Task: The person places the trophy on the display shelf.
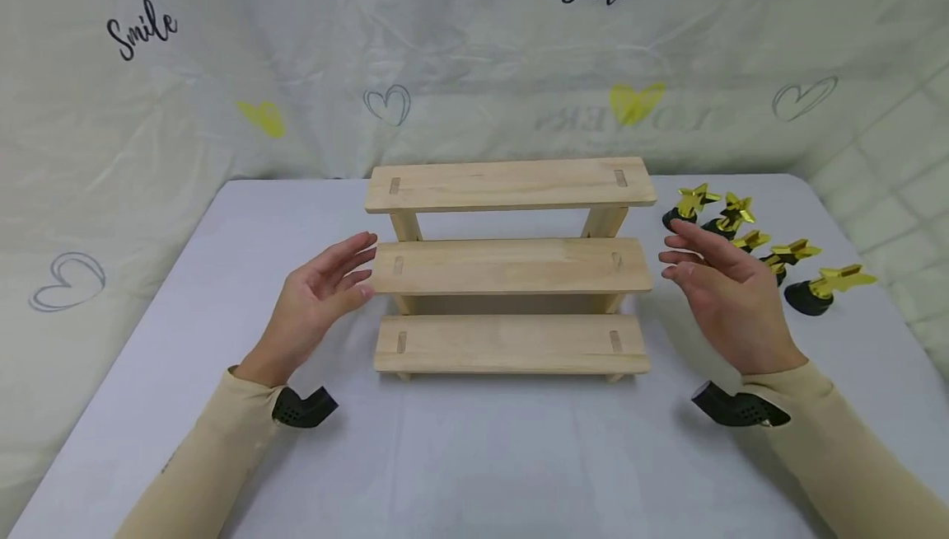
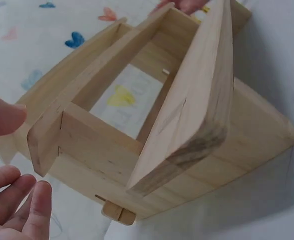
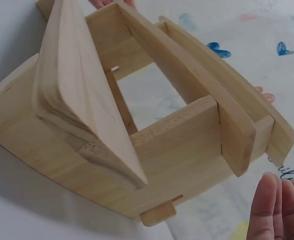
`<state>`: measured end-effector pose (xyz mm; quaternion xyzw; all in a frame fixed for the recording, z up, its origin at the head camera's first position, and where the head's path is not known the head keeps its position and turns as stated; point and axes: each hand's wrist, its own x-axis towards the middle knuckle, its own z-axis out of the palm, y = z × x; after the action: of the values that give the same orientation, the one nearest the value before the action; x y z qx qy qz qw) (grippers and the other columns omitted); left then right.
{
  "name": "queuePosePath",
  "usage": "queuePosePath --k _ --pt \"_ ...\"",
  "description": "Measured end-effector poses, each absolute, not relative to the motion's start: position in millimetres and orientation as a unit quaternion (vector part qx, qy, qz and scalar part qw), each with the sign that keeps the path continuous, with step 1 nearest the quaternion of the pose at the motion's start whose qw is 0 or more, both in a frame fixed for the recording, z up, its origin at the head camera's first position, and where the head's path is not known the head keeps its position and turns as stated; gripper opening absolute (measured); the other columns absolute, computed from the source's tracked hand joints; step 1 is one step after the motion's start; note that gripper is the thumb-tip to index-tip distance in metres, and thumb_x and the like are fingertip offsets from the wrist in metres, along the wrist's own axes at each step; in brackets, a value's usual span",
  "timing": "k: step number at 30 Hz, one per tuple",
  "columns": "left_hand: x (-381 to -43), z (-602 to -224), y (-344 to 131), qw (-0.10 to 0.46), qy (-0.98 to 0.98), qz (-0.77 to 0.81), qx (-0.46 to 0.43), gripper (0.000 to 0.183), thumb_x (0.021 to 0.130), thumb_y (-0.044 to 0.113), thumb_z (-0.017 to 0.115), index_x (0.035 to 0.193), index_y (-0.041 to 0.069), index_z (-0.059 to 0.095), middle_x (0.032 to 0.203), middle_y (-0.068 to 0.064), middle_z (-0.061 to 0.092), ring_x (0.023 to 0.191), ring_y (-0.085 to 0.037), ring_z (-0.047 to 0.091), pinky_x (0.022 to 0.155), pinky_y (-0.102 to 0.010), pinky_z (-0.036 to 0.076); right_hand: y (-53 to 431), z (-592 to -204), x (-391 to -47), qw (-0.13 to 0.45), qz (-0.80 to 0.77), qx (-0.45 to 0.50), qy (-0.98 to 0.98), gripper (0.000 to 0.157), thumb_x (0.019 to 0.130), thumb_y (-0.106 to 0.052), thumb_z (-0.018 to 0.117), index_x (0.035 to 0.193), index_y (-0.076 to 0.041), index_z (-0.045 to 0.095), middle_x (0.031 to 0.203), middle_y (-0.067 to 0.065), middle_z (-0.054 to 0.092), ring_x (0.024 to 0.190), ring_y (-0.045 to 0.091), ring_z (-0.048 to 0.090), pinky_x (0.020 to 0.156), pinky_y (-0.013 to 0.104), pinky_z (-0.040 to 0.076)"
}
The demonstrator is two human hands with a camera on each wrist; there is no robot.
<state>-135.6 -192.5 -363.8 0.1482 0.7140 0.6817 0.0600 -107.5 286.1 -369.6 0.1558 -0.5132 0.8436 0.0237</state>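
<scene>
A three-tier wooden display stand, pale and bare, stands in the middle of the table. My left hand is beside the left end of its middle step, fingers loosely bent and holding nothing. In the left wrist view, thumb and fingertips flank the end of a step board with a gap. On the other side, my right hand hovers off the right end of the middle step, relaxed and without anything in it. The right wrist view shows its fingertips just past the board ends.
Several small trophies with gold stars and black bases stand at the table's right, partly behind my right hand. A white cloth covers the table. Behind hangs a pale printed curtain with hearts and lettering.
</scene>
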Motion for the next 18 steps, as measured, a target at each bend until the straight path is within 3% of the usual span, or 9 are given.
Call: queuePosePath --k 7,13,18 --pt "-141.8 -360.3 -188.3 0.018 0.770 0.609 0.190 0.081 0.083 -0.004 0.082 0.155 0.011 0.047 0.158 -0.005 0.051 0.141 -0.009 0.051 0.117 -0.018 0.046 295.1 -361.3 -111.6 0.051 0.870 0.194 -0.451 0.053 0.097 0.025 0.031 0.147 0.014 0.046 0.128 0.017 0.065 0.113 0.026 0.068 0.096 0.027 0.063" --pt "-147.4 -361.3 -186.0 0.005 0.779 0.589 0.212 0.084 0.079 -0.010 0.083 0.154 0.004 0.046 0.158 -0.013 0.048 0.141 -0.010 0.051 0.120 -0.017 0.044 304.1 -346.8 -111.0 0.098 0.872 0.194 -0.438 0.055 0.092 0.031 0.031 0.144 0.020 0.044 0.123 0.022 0.066 0.105 0.032 0.069 0.089 0.033 0.064" --pt "-150.4 -357.2 -185.2 0.032 0.775 0.596 0.206 0.089 0.079 -0.011 0.083 0.156 0.000 0.041 0.162 -0.018 0.042 0.149 -0.020 0.046 0.121 -0.015 0.041 314.3 -335.9 -108.8 0.132 0.865 0.180 -0.449 0.054 0.091 0.032 0.033 0.143 0.022 0.045 0.122 0.022 0.065 0.102 0.032 0.068 0.088 0.032 0.065"
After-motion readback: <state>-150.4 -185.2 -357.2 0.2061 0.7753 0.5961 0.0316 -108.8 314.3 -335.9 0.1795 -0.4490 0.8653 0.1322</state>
